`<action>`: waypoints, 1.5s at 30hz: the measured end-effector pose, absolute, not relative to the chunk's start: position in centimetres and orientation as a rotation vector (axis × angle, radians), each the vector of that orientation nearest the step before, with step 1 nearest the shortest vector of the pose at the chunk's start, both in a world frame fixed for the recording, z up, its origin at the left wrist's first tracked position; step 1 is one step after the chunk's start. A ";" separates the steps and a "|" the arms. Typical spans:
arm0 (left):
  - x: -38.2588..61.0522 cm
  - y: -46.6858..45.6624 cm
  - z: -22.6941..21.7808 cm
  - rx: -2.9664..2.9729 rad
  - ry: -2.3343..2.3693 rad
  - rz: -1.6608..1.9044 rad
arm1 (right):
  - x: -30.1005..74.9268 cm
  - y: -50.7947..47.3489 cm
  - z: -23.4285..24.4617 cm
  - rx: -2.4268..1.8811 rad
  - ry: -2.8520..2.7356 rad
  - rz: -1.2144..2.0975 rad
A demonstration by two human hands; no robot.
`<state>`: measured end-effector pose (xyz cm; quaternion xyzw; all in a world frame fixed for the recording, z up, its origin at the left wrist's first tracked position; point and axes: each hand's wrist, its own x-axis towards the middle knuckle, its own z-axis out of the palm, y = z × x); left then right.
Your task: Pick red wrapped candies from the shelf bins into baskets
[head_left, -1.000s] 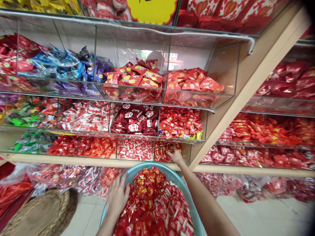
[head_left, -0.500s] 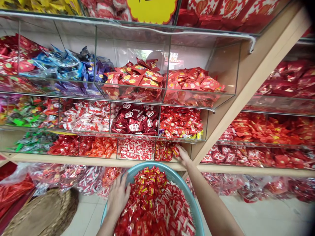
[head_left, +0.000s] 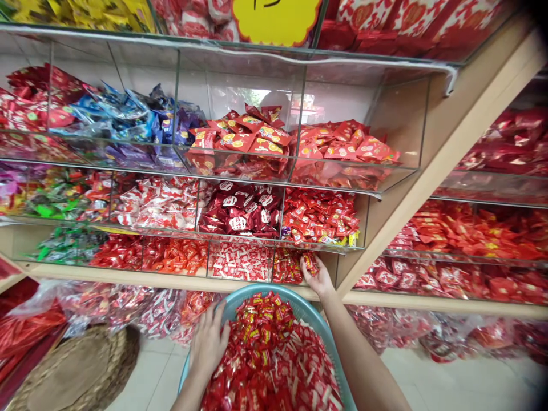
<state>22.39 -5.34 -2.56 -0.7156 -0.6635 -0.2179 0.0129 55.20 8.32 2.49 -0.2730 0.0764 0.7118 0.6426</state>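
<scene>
A round blue-green plastic basin (head_left: 334,342) stands low in front of me, heaped with red wrapped candies (head_left: 269,354); some wrappers are red and yellow, others red and white. My left hand (head_left: 209,337) lies over its left rim, fingers stretched out and thumb toward the candies. Beyond the basin, my right hand (head_left: 317,277) is at the lowest shelf, its fingers closed round a few red-and-yellow candies (head_left: 310,263). Beside it is a compartment of similar candies (head_left: 286,265). The palm side of my left hand is hidden.
Clear-fronted bins of candies rise above, under a glass shelf edge (head_left: 257,44). A slanted wooden post (head_left: 402,197) stands right of my right hand. Bagged candies (head_left: 158,311) lie beneath the lowest ledge (head_left: 141,277). A woven straw item (head_left: 81,371) sits on the floor at left.
My right hand has turned and drawn slightly back from the compartment, and the candies in its fingers show more plainly. My left hand stays on the rim. The view has shifted slightly.
</scene>
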 end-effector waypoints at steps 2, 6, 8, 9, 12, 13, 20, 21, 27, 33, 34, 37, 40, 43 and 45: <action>22.4 -5.3 -2.5 -2.239 -2.071 -0.673 | 55.2 8.3 2.5 -0.660 0.150 1.645; 22.4 -5.3 -2.4 -2.244 -2.066 -0.669 | 54.8 8.5 2.3 -0.796 0.004 1.614; 22.4 -5.3 -2.4 -2.241 -2.059 -0.676 | 54.5 8.6 2.2 -0.837 -0.038 1.611; 22.4 -5.3 -2.5 -2.240 -2.058 -0.678 | 54.3 8.7 2.2 -0.850 -0.054 1.610; 22.4 -5.3 -2.5 -2.239 -2.056 -0.691 | 53.9 8.5 2.7 -0.883 -0.116 1.598; 22.4 -5.3 -2.4 -2.239 -2.054 -0.698 | 53.8 8.3 3.0 -0.888 -0.129 1.589; 22.7 -5.5 -1.6 -2.239 -2.095 -0.679 | 51.3 2.7 5.2 -0.901 -0.373 1.759; 22.7 -5.6 -1.5 -2.240 -2.094 -0.683 | 50.6 1.4 5.1 -0.898 -0.409 1.824; 22.8 -5.5 -1.7 -2.235 -2.094 -0.658 | 45.4 -5.7 2.1 -1.000 -0.193 2.135; 22.7 -5.6 -1.8 -2.253 -2.106 -0.627 | 42.7 -7.3 -0.3 -0.967 0.265 2.272; 22.7 -5.6 -1.8 -2.252 -2.110 -0.629 | 42.6 -7.2 -0.5 -0.972 0.276 2.268; 22.7 -5.6 -1.8 -2.251 -2.107 -0.656 | 42.7 -7.0 -0.6 -0.985 0.249 2.260; 22.7 -5.6 -1.9 -2.249 -2.098 -0.692 | 42.7 -6.7 -0.5 -1.005 0.190 2.242; 22.7 -5.5 -1.9 -2.254 -2.094 -0.690 | 42.6 -6.7 -0.3 -1.026 0.117 2.210; 22.7 -5.6 -1.8 -2.255 -2.096 -0.682 | 42.6 -7.0 -0.2 -1.056 0.055 2.180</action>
